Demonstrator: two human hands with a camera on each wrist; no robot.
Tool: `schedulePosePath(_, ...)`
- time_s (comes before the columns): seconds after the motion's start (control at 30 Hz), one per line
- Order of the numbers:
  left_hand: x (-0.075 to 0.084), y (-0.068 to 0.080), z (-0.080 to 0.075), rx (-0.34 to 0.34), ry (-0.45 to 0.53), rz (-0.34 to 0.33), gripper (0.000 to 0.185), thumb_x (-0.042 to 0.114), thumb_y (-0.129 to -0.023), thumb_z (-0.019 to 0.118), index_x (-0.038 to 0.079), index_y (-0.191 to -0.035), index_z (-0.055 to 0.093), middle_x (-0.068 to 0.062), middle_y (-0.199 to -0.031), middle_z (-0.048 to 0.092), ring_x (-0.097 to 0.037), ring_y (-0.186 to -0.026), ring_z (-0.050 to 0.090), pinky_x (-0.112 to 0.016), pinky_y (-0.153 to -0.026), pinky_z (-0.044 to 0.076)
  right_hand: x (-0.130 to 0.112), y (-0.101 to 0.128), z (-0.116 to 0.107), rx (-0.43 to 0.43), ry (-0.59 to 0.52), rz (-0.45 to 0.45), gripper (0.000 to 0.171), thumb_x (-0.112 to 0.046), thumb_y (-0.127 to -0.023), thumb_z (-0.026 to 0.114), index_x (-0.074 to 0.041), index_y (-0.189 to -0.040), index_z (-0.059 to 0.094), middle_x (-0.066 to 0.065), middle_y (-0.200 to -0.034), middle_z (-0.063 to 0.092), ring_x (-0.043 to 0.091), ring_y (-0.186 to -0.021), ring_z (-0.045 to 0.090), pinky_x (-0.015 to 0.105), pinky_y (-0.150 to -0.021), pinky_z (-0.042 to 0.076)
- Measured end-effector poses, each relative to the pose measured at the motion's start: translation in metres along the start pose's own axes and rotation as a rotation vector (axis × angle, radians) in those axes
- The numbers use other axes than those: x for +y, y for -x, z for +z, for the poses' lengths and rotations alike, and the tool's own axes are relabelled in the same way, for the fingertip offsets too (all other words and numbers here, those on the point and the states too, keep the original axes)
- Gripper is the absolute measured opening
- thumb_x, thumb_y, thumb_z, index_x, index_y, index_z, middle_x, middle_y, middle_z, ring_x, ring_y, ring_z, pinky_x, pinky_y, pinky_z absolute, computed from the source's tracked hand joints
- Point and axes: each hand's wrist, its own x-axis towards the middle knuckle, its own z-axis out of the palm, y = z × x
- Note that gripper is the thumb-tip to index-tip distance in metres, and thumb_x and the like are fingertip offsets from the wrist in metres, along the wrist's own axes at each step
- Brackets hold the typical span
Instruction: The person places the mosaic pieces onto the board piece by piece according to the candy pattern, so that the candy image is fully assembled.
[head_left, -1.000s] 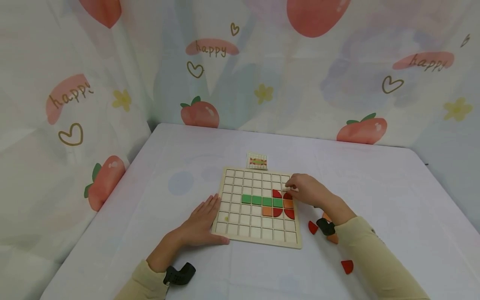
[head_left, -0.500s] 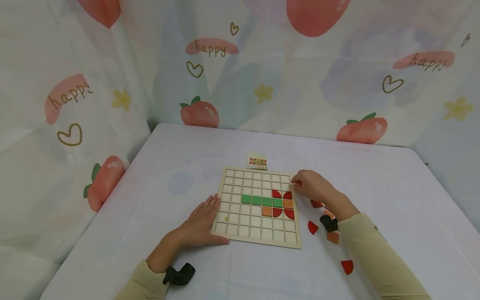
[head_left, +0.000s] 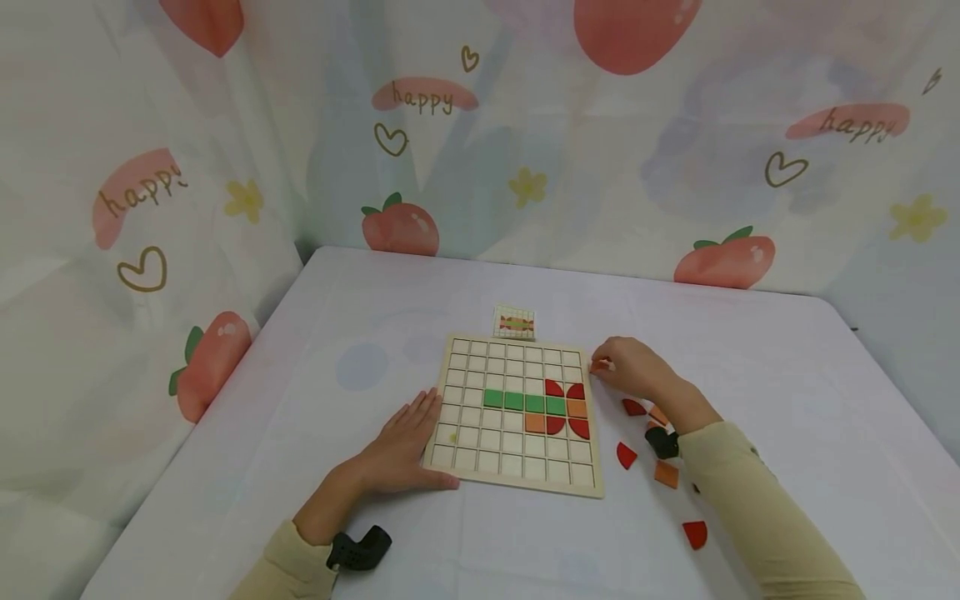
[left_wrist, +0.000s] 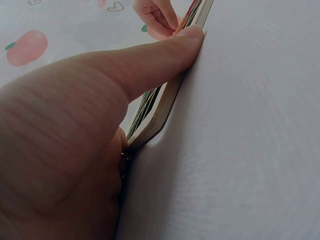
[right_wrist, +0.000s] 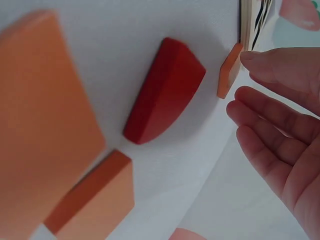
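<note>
My left hand (head_left: 405, 442) lies with straight fingers along the left edge of the wooden grid board (head_left: 480, 482); its thumb (left_wrist: 185, 40) rests against the near rim. Just off the board's right edge, my right hand (head_left: 630, 367) pinches a small orange tile (right_wrist: 230, 72) at the thumb tip; the index finger is hidden in the right wrist view. Set in the grid are a row of green square tiles (head_left: 513, 402), two orange square tiles (head_left: 576, 408) and several red quarter-round tiles (head_left: 553, 388).
A pattern card (head_left: 514, 322) stands behind the board's far edge. Loose on the white table, right of the board, lie red quarter-round tiles (head_left: 626, 456) and orange tiles (head_left: 666, 474), some under the right forearm. A printed cloth (head_left: 570, 167) hangs behind the table.
My right hand has drawn back from the board's right squares to just beyond its edge, uncovering the upper red tile and some loose tiles. The left hand stays put.
</note>
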Motion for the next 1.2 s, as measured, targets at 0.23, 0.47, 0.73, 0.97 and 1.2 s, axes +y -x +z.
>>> schedulePosePath(0.23,-0.001,0.000,0.000,0.002,0.002,0.006,0.115,0.069,-0.072,0.058,0.002,-0.146,0.002,-0.010,-0.153,-0.003,-0.020,-0.138,-0.005,-0.041,-0.108,0.005,0.003,-0.002,0.002,-0.026,-0.010,0.037,0.022,-0.006,-0.083,0.067,0.005,-0.102,0.067,0.015,-0.095,0.064,0.028,-0.086,0.056,0.045,-0.082,0.047)
schedulePosePath(0.47,0.000,0.000,-0.001,-0.001,0.006,-0.001,0.115,0.068,-0.072,0.059,0.002,-0.146,0.002,-0.010,-0.153,-0.002,-0.019,-0.138,-0.005,-0.041,-0.108,0.005,0.005,-0.004,0.004,-0.042,-0.021,0.026,0.022,-0.004,-0.082,0.067,0.006,-0.103,0.067,0.015,-0.095,0.064,0.028,-0.085,0.056,0.045,-0.082,0.046)
schedulePosePath(0.73,0.001,0.000,-0.001,0.001,0.000,0.001,0.115,0.068,-0.072,0.059,0.002,-0.146,0.003,-0.010,-0.153,-0.002,-0.020,-0.138,-0.004,-0.041,-0.108,0.006,0.007,-0.006,0.003,-0.057,-0.039,0.029,0.023,-0.004,-0.082,0.067,0.006,-0.103,0.067,0.014,-0.095,0.064,0.027,-0.084,0.055,0.044,-0.081,0.047)
schedulePosePath(0.97,0.000,0.000,-0.001,0.002,-0.004,0.009,0.115,0.067,-0.072,0.060,0.000,-0.146,0.004,-0.011,-0.153,0.000,-0.021,-0.138,-0.003,-0.042,-0.108,0.006,0.000,-0.005,-0.001,-0.043,-0.040,0.002,0.025,-0.003,-0.081,0.069,0.005,-0.105,0.067,0.011,-0.093,0.064,0.026,-0.085,0.056,0.042,-0.081,0.048)
schedulePosePath(1.2,0.000,0.000,-0.001,0.003,-0.002,0.010,0.115,0.068,-0.072,0.060,0.000,-0.146,0.004,-0.012,-0.153,0.000,-0.021,-0.138,-0.003,-0.042,-0.108,0.006,-0.009,-0.004,-0.003,-0.041,-0.007,-0.045,0.021,-0.003,-0.081,0.068,0.002,-0.102,0.068,0.009,-0.091,0.063,0.026,-0.085,0.056,0.040,-0.080,0.048)
